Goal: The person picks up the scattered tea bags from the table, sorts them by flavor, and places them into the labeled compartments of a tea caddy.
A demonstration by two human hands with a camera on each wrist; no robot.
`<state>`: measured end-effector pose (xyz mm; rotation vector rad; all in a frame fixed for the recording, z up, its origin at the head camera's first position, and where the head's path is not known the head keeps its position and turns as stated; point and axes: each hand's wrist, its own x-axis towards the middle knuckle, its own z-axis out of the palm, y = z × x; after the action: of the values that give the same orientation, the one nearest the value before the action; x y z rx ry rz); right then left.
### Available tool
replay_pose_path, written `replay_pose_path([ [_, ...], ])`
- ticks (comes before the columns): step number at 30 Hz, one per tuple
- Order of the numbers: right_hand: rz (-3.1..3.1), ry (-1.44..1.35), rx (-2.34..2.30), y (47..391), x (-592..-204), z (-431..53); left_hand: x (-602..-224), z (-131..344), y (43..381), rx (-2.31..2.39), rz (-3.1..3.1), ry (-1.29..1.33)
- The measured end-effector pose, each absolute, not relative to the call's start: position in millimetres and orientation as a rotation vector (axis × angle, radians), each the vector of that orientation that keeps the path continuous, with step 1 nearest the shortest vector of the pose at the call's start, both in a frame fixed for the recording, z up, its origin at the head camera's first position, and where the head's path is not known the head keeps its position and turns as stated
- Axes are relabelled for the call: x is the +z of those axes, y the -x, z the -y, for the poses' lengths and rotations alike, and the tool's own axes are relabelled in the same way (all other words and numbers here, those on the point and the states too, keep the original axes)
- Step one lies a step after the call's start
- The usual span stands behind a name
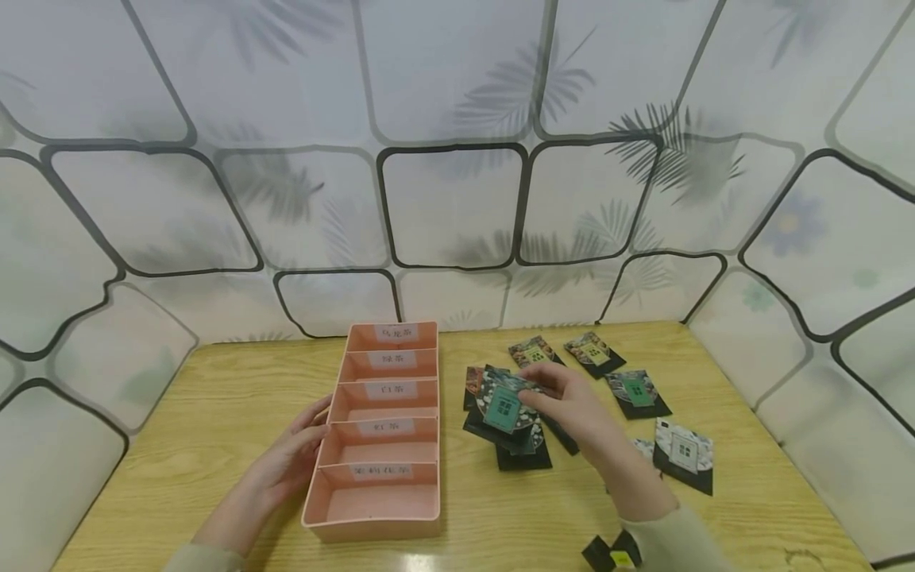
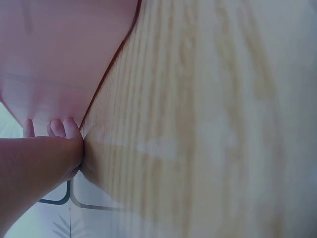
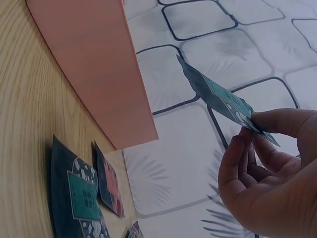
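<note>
My right hand (image 1: 572, 401) pinches a tea sachet (image 1: 503, 403) with a teal label by one edge, thumb on one side and fingers on the other. In the right wrist view the sachet (image 3: 218, 94) is raised above the table, and the other fingers curl beneath. Below it lie overlapping sachets, among them a teal-labelled one (image 3: 83, 196) and a red-labelled one (image 3: 110, 178). My left hand (image 1: 289, 457) rests against the left side of a pink box (image 1: 379, 528), its fingertips (image 2: 72, 126) touching the outer wall. The box's several labelled compartments show bare bottoms.
Right of the pile lie yellow-labelled sachets (image 1: 595, 353), a green-labelled one (image 1: 638, 393) and a white-labelled one (image 1: 684, 454). Small black items (image 1: 599, 554) sit by the right sleeve (image 1: 672, 544). Patterned curtain walls (image 1: 457, 206) border the wooden table (image 1: 236, 397).
</note>
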<state>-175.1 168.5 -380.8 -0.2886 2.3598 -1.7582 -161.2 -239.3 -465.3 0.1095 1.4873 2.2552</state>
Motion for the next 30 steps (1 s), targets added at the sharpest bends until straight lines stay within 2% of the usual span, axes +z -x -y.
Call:
replay_pose_path([
  [30,-2.169,0.427,-1.839,168,-368,-128,-466,239,161,2.25,-1.495,-0.095],
])
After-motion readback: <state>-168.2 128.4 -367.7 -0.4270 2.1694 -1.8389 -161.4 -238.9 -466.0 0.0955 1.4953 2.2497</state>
